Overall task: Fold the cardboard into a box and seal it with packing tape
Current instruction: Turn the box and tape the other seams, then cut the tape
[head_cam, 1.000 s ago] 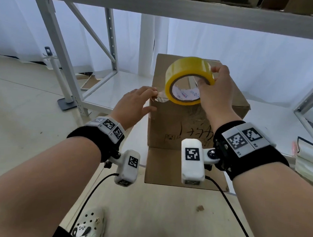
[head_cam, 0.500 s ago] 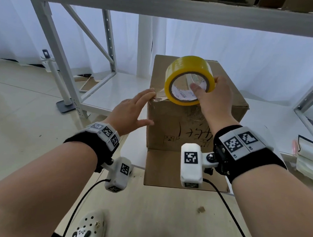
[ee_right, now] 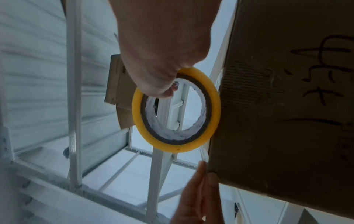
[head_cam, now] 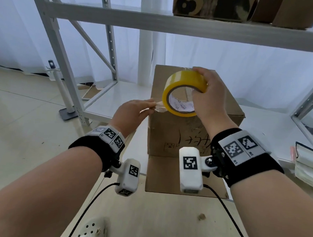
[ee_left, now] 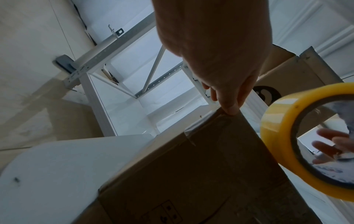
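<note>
A brown cardboard box (head_cam: 176, 137) stands upright on the table, its front flap (head_cam: 167, 175) lying flat toward me. My right hand (head_cam: 210, 97) grips a yellow packing tape roll (head_cam: 173, 94) in front of the box's top edge, fingers over the rim and thumb in the core; the roll (ee_right: 176, 110) shows again in the right wrist view. A short clear tape strip (head_cam: 159, 108) runs left from the roll. My left hand (head_cam: 134, 111) pinches that strip's end at the box's upper left front corner (ee_left: 228, 115), thumb on the front face.
A white metal rack (head_cam: 67, 73) surrounds the box, and its upper shelf (head_cam: 193, 28) carries more cardboard boxes (head_cam: 230, 8). A stack of books (head_cam: 305, 167) lies at the right. The wooden table (head_cam: 156, 218) reaches toward me. A stand base (head_cam: 69, 113) sits on the floor at left.
My right hand has shifted its grip to the top of the roll and turned it. My left thumb has closed in beside the fingers on the tape end at the corner.
</note>
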Tool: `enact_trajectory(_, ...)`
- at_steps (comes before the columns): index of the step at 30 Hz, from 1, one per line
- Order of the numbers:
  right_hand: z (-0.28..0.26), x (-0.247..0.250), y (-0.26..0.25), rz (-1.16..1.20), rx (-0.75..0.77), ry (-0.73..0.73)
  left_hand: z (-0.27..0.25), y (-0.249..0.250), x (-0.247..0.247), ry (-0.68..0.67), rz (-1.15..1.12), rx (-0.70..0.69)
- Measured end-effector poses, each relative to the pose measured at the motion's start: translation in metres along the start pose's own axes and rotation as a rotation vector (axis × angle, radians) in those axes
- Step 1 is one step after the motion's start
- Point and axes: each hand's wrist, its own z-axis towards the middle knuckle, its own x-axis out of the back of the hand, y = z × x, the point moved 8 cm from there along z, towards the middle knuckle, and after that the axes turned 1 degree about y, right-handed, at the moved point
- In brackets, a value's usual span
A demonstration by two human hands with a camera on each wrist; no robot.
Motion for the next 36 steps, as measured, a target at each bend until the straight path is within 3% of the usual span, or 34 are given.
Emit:
enact_trajectory(8,0.011,0.003,0.004,0.017,-0.008,-0.031,-0.001,0.006,-0.002,-0.105,0.238,-0.074)
enact_trajectory(12,0.007,0.003,-0.007,-0.347,0.073,-0.054,0.000,0.018,-0.008,-0.109,0.305,-0.162)
enact_trajectory(15,0.003,-0.008,-0.021,-0.466,0.102,-0.207,0.000,0.016,-0.009,-0.104,0.268,-0.101)
enact_trajectory(19,-0.004,-0.020,-0.026,-0.309,0.020,-0.441,0.000,0.017,-0.004,-0.067,0.223,-0.109)
enact_trajectory(22,0.003,-0.012,-0.023,-0.242,-0.078,-0.313,0.002,0.013,-0.005,-0.079,0.242,-0.112)
enact_trajectory(26,0.010,-0.010,-0.031,-0.472,-0.093,-0.206,-0.005,0.004,-0.015,-0.116,0.270,-0.038)
enact_trajectory(29,0.011,-0.020,-0.042,-0.560,-0.014,-0.220,-0.012,0.001,-0.028,-0.145,0.268,-0.034)
enact_trajectory(36,0.020,-0.023,-0.041,-0.649,0.020,-0.310,-0.009,0.002,-0.016,-0.077,0.192,-0.037)
